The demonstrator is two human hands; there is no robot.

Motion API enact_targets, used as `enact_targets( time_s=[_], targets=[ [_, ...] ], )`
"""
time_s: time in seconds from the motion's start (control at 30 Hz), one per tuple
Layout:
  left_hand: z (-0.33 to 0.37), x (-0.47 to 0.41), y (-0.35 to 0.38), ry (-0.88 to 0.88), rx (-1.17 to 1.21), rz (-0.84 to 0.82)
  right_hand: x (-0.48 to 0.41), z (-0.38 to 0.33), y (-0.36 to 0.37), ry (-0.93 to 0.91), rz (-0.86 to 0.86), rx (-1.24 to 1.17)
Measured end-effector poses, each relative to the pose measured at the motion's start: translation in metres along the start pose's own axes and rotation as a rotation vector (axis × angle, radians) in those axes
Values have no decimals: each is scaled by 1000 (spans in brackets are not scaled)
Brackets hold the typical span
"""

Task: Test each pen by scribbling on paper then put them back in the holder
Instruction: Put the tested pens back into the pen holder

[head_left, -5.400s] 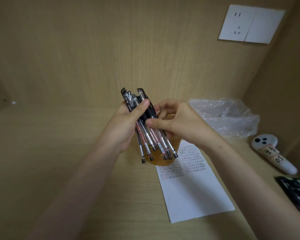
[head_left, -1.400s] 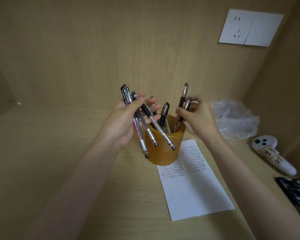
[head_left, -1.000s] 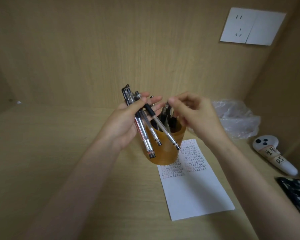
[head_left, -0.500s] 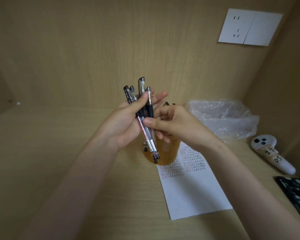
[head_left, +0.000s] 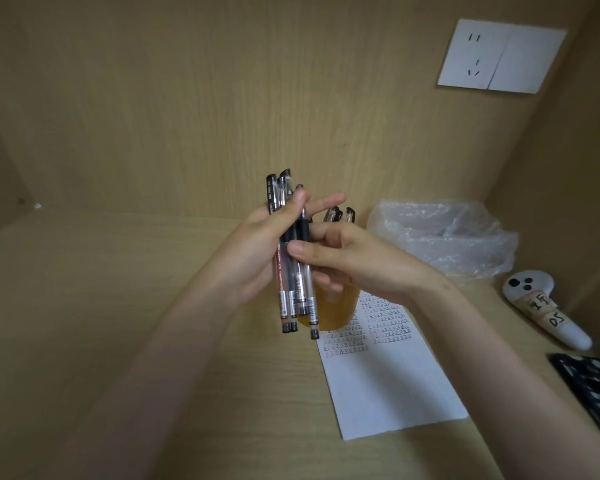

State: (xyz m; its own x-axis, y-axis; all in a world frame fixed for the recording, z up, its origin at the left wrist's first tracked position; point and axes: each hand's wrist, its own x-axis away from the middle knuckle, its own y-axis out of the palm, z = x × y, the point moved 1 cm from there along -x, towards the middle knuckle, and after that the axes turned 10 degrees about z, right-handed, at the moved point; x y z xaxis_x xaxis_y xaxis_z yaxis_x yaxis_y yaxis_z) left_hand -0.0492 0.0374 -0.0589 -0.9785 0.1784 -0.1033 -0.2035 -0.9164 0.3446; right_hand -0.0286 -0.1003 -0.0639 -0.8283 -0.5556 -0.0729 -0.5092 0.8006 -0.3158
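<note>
Amber pen holder (head_left: 329,308) stands directly behind near-vertical gel pens (head_left: 296,271) clasped in left hand (head_left: 257,251); right hand (head_left: 354,261) pinches one, nearer the holder.

Home/dorm study nook: wood-laminate desk (head_left: 118,306) w/ enclosing panels, wall socket (head_left: 471,53), plastic bag (head_left: 447,237).

Dim, warm, even lighting from above and behind the camera, with faint soft shadows, slight glare on the plastic bag (head_left: 444,237), wide-angle bending at the edges, and blurred forearms near the bottom corners.
</note>
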Motion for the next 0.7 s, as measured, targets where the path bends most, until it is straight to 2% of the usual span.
enact_targets(
  time_s=[0.3,0.37,0.53,0.6,0.7],
  targets=[
    [4,-3,1,48,-14,58,1,-5,-2,-82,100,-23],
    [3,-6,-6,71,62,119,2,-10,-11,-91,211,-13],
    [-2,-11,-29,105,145,332,-8,-15,-37,-184,693,62],
    [-3,-11,-32,96,177,405,-14,-13,-33,-189,779,119],
    [-4,-10,-29,93,194,436,-19,-9,-23,-192,811,271]
  ],
)
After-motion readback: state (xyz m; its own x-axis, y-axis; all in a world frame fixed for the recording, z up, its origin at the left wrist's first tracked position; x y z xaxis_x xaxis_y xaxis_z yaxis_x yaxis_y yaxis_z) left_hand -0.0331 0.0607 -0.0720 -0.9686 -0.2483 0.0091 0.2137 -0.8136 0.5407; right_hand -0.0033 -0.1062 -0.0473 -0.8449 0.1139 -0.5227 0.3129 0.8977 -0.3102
